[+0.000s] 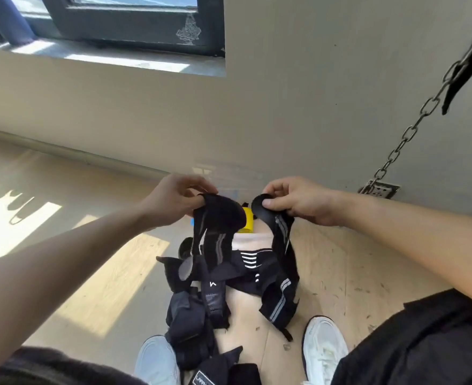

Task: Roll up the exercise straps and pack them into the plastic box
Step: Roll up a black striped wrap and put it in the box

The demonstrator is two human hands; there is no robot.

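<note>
**A:** Nearest lot?

**B:** Two white shoes, left shoe [157, 359] and right shoe [323, 348], on the wooden floor [104, 273]. Between them is a heap of black straps [198, 323], tangled and grey-striped, lying on the floor.

**A:** Next up?

**B:** Left hand [173, 198], fingers and thumb pinching the top of a wide black strap [218, 220]. Right hand [298, 201], thumb and fingers pinching a narrower striped strap end [273, 220], curled over at the top. Both pieces hang down into the heap. Whether they are one strap or two, I cannot tell.

**A:** Behind the hands?

**B:** A yellow object [248, 218], partly hidden between the two raised pieces. Beyond it is the clear plastic box [229, 173], faint, on the floor at the foot of the wall [285, 93].

**A:** Farthest?

**B:** A metal chain [412, 129] running down to a plate [379, 188] on the wall, at right. A dark-framed window [132, 26], upper left.
</note>
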